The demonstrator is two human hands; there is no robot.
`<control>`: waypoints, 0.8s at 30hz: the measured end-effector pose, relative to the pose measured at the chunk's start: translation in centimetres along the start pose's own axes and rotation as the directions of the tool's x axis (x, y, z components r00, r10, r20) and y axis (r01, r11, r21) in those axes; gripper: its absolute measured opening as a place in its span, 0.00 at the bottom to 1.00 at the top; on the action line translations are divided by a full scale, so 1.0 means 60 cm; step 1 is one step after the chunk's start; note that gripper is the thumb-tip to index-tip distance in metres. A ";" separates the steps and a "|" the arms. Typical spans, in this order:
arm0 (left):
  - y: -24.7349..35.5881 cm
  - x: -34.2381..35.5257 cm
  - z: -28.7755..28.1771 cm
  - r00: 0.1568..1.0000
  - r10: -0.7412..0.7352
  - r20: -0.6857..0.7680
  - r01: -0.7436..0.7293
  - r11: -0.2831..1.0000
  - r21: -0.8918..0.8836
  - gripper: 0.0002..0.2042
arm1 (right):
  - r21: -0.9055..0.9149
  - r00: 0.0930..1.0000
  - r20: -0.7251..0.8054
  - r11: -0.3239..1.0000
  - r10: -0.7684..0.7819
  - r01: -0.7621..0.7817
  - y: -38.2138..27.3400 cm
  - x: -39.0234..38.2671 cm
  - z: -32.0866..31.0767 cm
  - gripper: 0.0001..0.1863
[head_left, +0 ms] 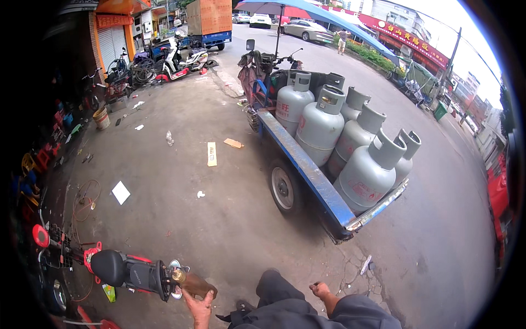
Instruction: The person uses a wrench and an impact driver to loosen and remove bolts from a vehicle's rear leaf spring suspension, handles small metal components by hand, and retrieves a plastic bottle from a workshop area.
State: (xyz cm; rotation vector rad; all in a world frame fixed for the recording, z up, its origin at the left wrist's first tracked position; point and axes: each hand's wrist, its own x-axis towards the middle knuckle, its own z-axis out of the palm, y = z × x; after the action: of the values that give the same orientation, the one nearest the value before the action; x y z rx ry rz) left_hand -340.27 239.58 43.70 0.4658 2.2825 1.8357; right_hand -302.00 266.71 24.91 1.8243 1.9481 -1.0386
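My left hand [198, 304] grips a brown bottle [196, 286] with a yellowish top, near the lower centre, beside the rear of a parked scooter with a black seat [112, 266]. My right hand [323, 293] hangs beside my dark-clothed legs, its fingers curled; whether they hold anything is too small to make out. Ahead on the right, several grey gas cylinders [320, 131] with collar tops stand on the blue-edged bed [307, 170] of a three-wheeled cart, its wheel [283, 187] facing me.
Left lie coiled hoses [82, 194], litter, a bucket [101, 118] and plastic stools [44, 159] by a dark shopfront. Behind are parked scooters [178, 60], a box truck [208, 22] and cars [307, 30] along the street. A person [342, 43] stands far off. A red object [498, 197] edges the right.
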 end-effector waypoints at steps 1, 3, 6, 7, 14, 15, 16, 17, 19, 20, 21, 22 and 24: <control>-0.004 0.059 0.018 1.000 -0.001 0.029 -0.001 0.998 0.067 0.48 | -0.050 0.972 0.058 0.973 0.228 -0.226 0.072 0.000 0.028 0.20; -0.005 0.159 0.037 0.999 -0.031 -0.006 0.032 0.974 0.223 0.49 | -0.063 0.878 0.153 0.891 0.454 -0.450 0.105 -0.011 0.019 0.19; -0.034 0.313 0.105 0.987 -0.148 -0.058 0.157 0.968 0.197 0.48 | 0.024 0.840 0.224 0.859 0.495 -0.512 0.022 0.050 -0.022 0.16; -0.055 0.357 0.123 0.983 -0.146 -0.114 0.169 0.960 0.226 0.47 | 0.042 0.852 0.248 0.874 0.461 -0.484 -0.037 0.098 -0.028 0.16; -0.039 0.609 0.153 0.919 -0.193 -0.343 0.266 0.947 0.181 0.38 | 0.137 0.966 0.062 0.961 -0.251 0.240 -0.674 0.627 -0.235 0.11; -0.032 0.638 0.140 0.914 -0.170 -0.368 0.268 0.934 0.236 0.37 | 0.054 0.930 0.114 0.937 -0.349 0.344 -0.828 0.699 -0.284 0.15; -0.031 0.681 0.146 0.926 -0.110 -0.361 0.206 0.948 0.241 0.37 | -0.022 0.720 -0.139 0.729 -0.680 0.685 -0.914 0.847 -0.367 0.17; -0.032 0.688 0.108 0.896 -0.163 -0.413 0.305 0.902 0.306 0.38 | -0.093 0.654 -0.134 0.667 -0.744 0.739 -1.107 0.815 -0.341 0.20; -0.057 0.749 0.074 0.854 -0.225 -0.469 0.393 0.870 0.298 0.38 | -0.112 0.578 -0.124 0.590 -0.806 0.799 -1.383 0.817 -0.382 0.19; -0.067 0.789 0.060 0.841 -0.228 -0.491 0.388 0.887 0.252 0.38 | 0.060 0.480 -0.230 0.480 -0.846 0.875 -1.497 0.809 -0.401 0.19; -0.073 0.821 0.039 0.818 -0.254 -0.516 0.414 0.882 0.223 0.38 | 0.201 0.508 -0.156 0.476 -0.847 0.856 -1.611 0.778 -0.385 0.20; -0.079 0.854 0.016 0.795 -0.275 -0.540 0.436 0.879 0.194 0.38 | 0.408 0.582 -0.050 0.515 -0.812 0.754 -1.682 0.726 -0.358 0.20; -0.100 0.931 -0.015 0.800 -0.245 -0.547 0.376 0.916 0.141 0.38 | 0.302 0.456 -0.088 0.412 -0.886 0.860 -1.781 0.627 -0.309 0.20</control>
State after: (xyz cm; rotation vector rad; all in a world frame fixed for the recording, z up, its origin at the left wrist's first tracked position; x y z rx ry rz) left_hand -393.62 257.03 41.34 -0.4347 2.7305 1.6590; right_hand -404.72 312.97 46.95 0.6390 2.8747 -1.7390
